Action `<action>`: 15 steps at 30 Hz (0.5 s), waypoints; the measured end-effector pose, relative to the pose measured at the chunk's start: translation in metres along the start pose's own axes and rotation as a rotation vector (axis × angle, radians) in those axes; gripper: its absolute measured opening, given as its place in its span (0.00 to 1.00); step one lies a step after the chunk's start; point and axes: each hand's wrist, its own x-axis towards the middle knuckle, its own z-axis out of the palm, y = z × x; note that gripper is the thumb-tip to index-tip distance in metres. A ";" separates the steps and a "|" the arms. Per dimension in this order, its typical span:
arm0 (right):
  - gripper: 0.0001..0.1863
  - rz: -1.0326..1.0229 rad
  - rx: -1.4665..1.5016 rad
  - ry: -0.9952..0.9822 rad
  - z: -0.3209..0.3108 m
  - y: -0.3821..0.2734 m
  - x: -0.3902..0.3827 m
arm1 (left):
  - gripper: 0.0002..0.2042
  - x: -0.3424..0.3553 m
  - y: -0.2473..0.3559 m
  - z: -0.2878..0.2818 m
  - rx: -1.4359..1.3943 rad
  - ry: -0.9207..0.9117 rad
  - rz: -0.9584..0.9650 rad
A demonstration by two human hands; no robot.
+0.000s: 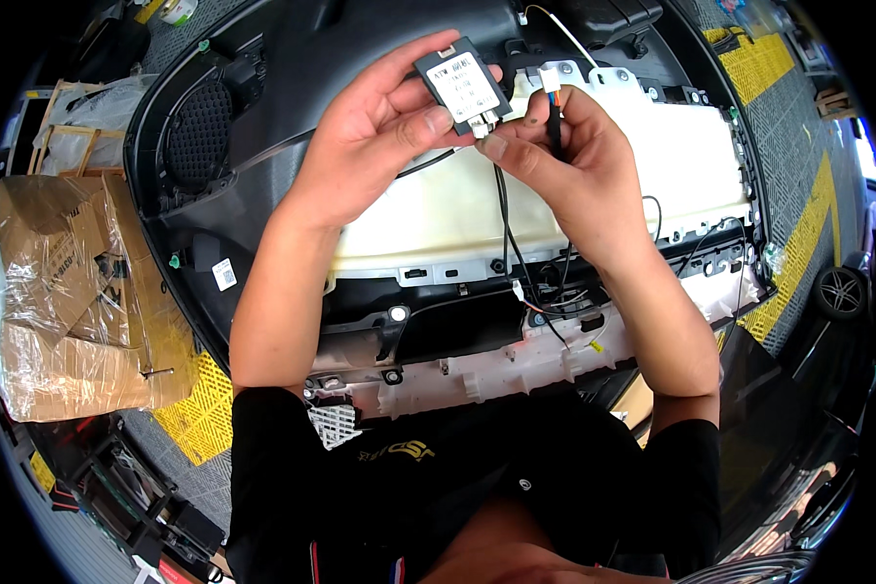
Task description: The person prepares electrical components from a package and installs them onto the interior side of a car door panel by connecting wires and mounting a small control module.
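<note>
Pinched in the left hand (379, 136), the black module (462, 86) tilts, socket end toward the right hand (564, 161), which grips the cable (556, 122), its plug seemingly touching the socket.

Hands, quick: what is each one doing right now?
Left hand: closed on a small black module with a white label.
Right hand: fingers pinched on a black cable near its white plug.
</note>
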 end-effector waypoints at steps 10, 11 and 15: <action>0.11 0.222 0.075 -0.078 -0.007 -0.013 0.004 | 0.35 -0.002 -0.003 0.001 0.002 -0.018 -0.002; 0.11 0.227 0.087 -0.079 -0.007 -0.014 0.004 | 0.35 -0.002 -0.002 0.001 -0.002 -0.012 -0.002; 0.10 0.231 0.111 -0.083 -0.007 -0.014 0.003 | 0.35 -0.001 -0.002 0.000 -0.017 -0.025 0.007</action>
